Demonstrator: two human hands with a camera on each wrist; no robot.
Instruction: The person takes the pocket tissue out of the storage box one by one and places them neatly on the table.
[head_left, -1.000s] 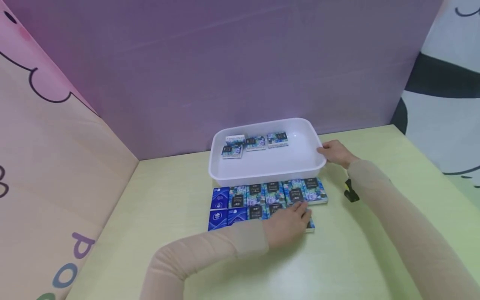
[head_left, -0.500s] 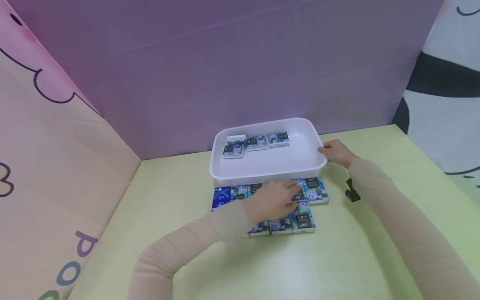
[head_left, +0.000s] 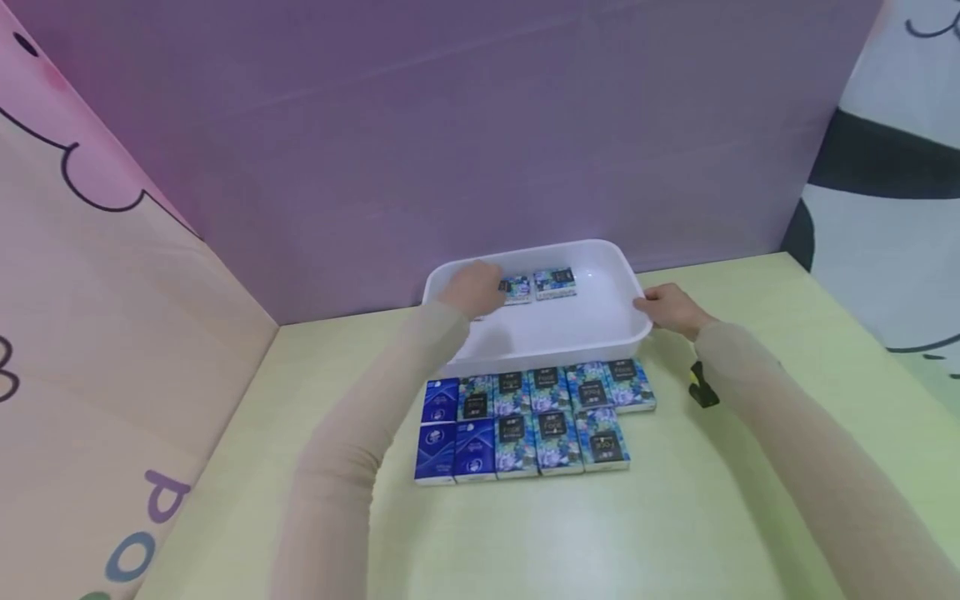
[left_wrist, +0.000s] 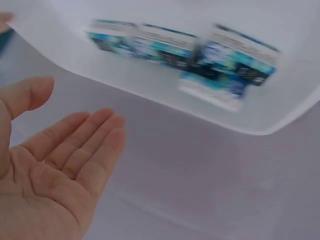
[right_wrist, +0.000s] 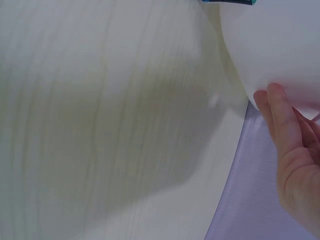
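Observation:
A white plastic tray (head_left: 577, 325) stands at the back of the table. My left hand (head_left: 474, 287) is over its left part; in the left wrist view that hand (left_wrist: 60, 175) has its fingers extended and holds nothing. Several floral pocket tissue packs (left_wrist: 240, 55) lie in the tray, some covered by my hand in the head view. With the right hand (head_left: 675, 307) I grip the tray's right rim, fingers (right_wrist: 285, 120) beneath it. In front of the tray lie two rows of packs: floral ones (head_left: 551, 446) and, at the left end, dark blue ones (head_left: 435, 454).
The pale wood-grain table (head_left: 525, 533) meets a purple cloth wall (head_left: 450, 150) behind the tray. Printed panels stand at the left (head_left: 112, 317) and right (head_left: 892, 233). A small black object with a yellow part (head_left: 702, 387) lies beside my right forearm.
My left hand has risen from the front row of packs, passed over the back row and reached the tray's left part. The right hand keeps its hold on the rim.

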